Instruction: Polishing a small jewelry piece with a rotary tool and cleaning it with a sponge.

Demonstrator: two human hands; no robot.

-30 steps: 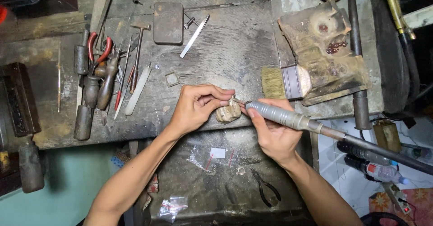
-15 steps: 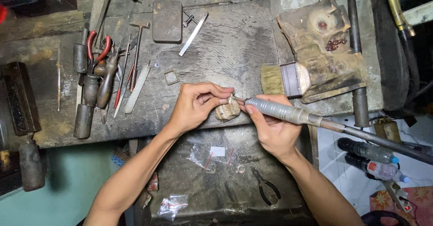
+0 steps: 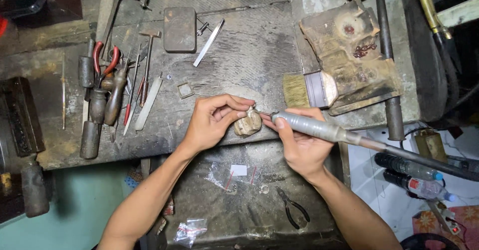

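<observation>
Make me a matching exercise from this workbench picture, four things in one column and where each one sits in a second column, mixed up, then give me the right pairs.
Things:
1. rotary handpiece
2. flat brush
3. black-handled pliers
4. small hammer

Places:
A. on the lower tray, below the right hand
B. among the tools at the left of the bench
C. held in the right hand, tip toward the small piece pinched by the left hand
D. lying on the bench just above the right hand

Pairs: 1-C, 2-D, 3-A, 4-B
</observation>
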